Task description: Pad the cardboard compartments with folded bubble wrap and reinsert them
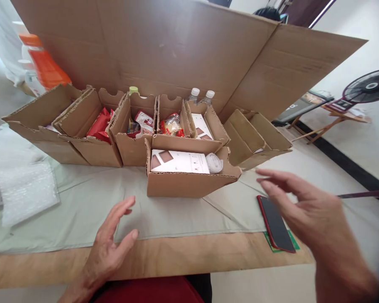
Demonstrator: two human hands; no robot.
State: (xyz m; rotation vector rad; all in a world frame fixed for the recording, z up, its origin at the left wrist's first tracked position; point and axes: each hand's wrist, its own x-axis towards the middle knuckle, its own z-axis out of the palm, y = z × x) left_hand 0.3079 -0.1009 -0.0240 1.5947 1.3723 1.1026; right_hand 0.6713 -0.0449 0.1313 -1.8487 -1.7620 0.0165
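My left hand (pixel 112 240) hovers over the front of the table, thumb and fingers apart, holding nothing. Over at the right, my right hand (pixel 300 202) is raised with its fingers apart and no object in it; a phone with a red edge (pixel 276 225) lies below and beside it. Between the hands, a little further back, stands an open cardboard bin (pixel 192 185) turned sideways. Inside it are a white carton (pixel 181 161) with brown squares and a roll of clear wrap-like material (pixel 214 163).
Behind stands a row of cardboard bins (pixel 104 153) with red packets (pixel 100 125), snack packs and another white carton (pixel 201 126). Bubble wrap (pixel 28 189) lies left. An orange bottle (pixel 47 63) and clear bottles (pixel 194 94) stand behind the bins, before a tall cardboard panel (pixel 177 46).
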